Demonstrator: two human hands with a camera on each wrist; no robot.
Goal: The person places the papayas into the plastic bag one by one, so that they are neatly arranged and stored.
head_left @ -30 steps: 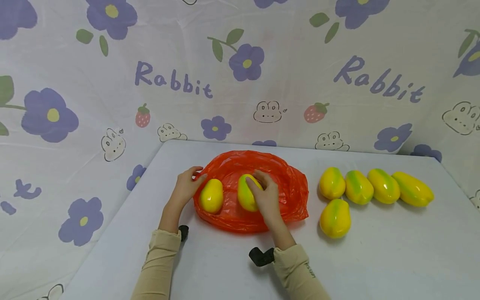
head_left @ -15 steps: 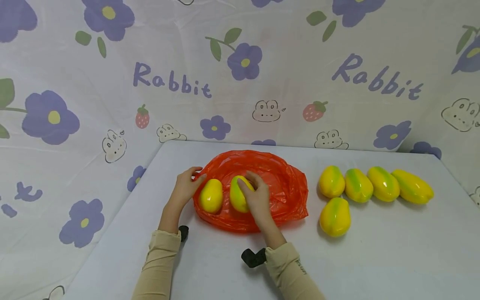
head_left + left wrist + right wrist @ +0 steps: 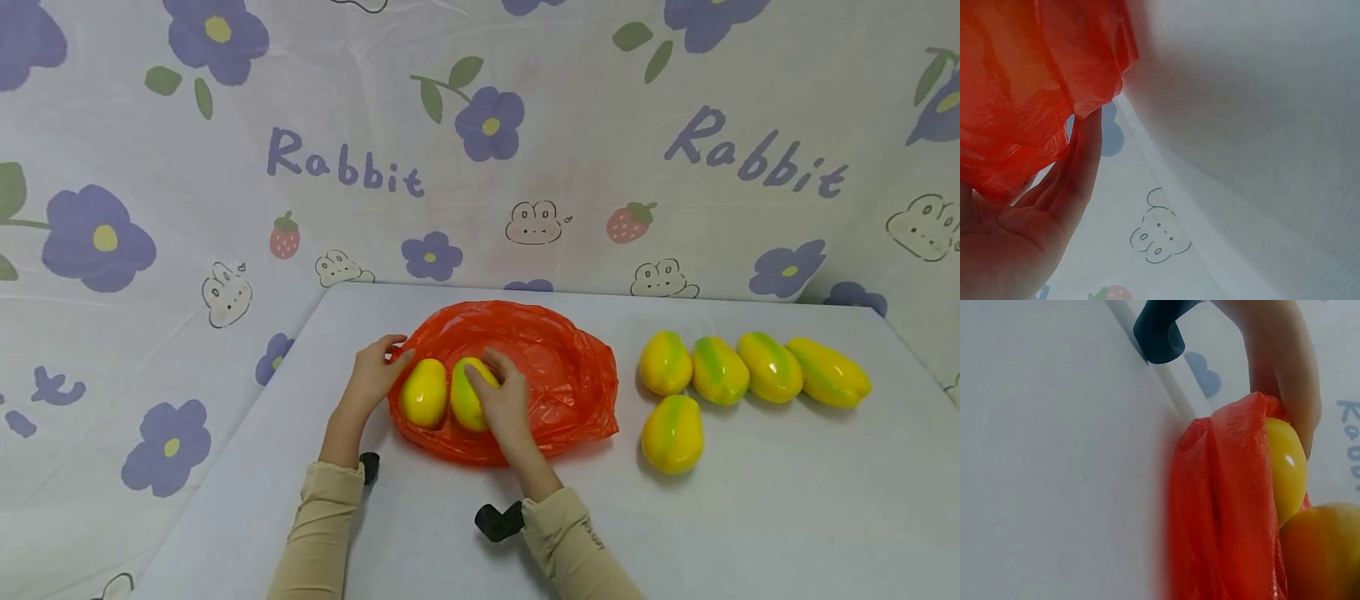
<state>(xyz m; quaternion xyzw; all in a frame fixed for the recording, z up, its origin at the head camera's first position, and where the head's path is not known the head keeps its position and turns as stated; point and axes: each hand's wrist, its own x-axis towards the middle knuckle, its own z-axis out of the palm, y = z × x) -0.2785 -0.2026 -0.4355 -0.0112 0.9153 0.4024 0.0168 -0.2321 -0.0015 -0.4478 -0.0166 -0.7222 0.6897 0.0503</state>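
A red plastic bag (image 3: 558, 367) lies spread open on the table, its rim rolled into a low wall. My left hand (image 3: 375, 372) holds its left rim, thumb over the edge and fingers outside; the left wrist view shows the fingers (image 3: 1088, 150) behind the red film. Inside the bag at the left sits a yellow papaya (image 3: 423, 396). Beside it, my right hand (image 3: 508, 402) grips a second papaya (image 3: 465, 400), yellow with a green stripe, from its right side. In the right wrist view that held papaya (image 3: 1322, 550) is close to the first.
Right of the bag, several more papayas form a row at the back, including one at its right end (image 3: 828, 372). Another papaya (image 3: 672, 435) lies in front of the row. The white table (image 3: 787, 500) meets a printed cloth backdrop (image 3: 570, 125).
My right hand has moved left inside the bag with its papaya, bringing it close beside the first one. The left hand has stayed at the bag's rim.
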